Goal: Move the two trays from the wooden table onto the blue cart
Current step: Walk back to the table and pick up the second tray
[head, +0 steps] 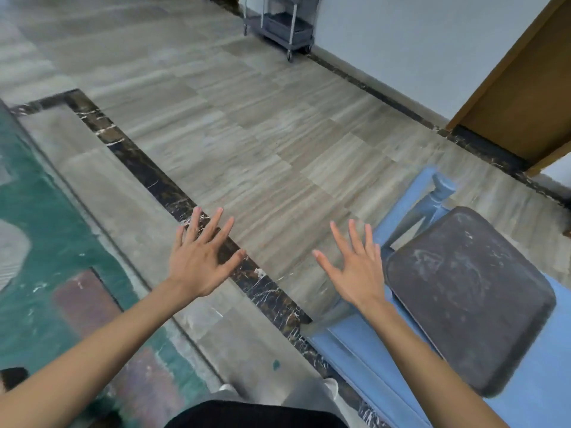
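Note:
A dark, scuffed tray point(469, 298) with rounded corners lies flat on the blue cart point(364, 362) at the lower right. My right hand point(355, 273) hovers just left of the tray's near-left corner, fingers spread, holding nothing. My left hand point(200, 257) is held out over the floor further left, also open and holding nothing. The wooden table is out of view, and only this one tray shows.
A grey wheeled utility cart point(281, 26) stands against the white wall at the top. A wooden door frame point(519, 97) is at the upper right. A green patterned carpet point(46, 242) covers the floor on the left, bordered by dark marble strips.

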{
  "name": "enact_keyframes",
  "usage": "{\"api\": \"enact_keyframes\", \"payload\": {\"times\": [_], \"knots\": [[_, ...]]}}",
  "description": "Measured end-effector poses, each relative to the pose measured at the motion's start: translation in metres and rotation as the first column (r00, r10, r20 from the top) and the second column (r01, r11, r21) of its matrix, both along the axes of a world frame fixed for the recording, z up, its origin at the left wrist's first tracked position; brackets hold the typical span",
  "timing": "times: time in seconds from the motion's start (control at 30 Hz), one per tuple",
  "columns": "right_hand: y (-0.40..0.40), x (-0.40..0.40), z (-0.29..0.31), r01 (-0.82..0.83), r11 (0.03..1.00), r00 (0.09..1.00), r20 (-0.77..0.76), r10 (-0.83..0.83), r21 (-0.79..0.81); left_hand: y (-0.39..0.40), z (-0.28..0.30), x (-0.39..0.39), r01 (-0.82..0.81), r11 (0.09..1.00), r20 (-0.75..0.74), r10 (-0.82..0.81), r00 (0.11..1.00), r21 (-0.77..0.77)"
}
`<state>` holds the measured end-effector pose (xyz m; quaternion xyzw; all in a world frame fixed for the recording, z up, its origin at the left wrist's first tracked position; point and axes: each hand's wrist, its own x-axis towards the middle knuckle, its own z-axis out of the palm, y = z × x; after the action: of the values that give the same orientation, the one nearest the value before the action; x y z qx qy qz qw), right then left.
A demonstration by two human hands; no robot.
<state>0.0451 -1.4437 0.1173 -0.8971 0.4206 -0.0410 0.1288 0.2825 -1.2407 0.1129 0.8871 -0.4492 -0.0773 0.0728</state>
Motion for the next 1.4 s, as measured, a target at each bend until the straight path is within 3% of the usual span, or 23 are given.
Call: {"api": "enact_keyframes", "payload": {"times": [0.27,0.73,0.97,1.2,1.4], "knots": [[0.092,0.138,-0.025,-0.292,0.952,0.954,-0.046,0.297,0.089,0.136,-0.030,0.064,-0.294,0.953,-0.021,0.297,0.955,0.077],[0.216,0.332,-0.051,-0.615,0.762,0.761,-0.100,0.641,0.203,0.298,-0.057,0.141,-0.676,0.730,-0.021,0.681,0.732,0.098],[0.275,0.464,-0.068,-0.726,0.644,0.635,-0.124,0.763,0.240,0.358,-0.070,0.226,-0.777,0.610,-0.016,0.788,0.615,0.153],[0.346,0.585,-0.067,-0.836,0.500,0.481,-0.136,0.866,0.226,0.418,-0.071,0.305,-0.860,0.500,-0.003,0.865,0.502,0.097],[0.418,0.674,-0.066,-0.916,0.345,0.320,-0.144,0.936,0.205,0.476,-0.076,0.339,-0.952,0.301,-0.047,0.953,0.299,0.057]]}}
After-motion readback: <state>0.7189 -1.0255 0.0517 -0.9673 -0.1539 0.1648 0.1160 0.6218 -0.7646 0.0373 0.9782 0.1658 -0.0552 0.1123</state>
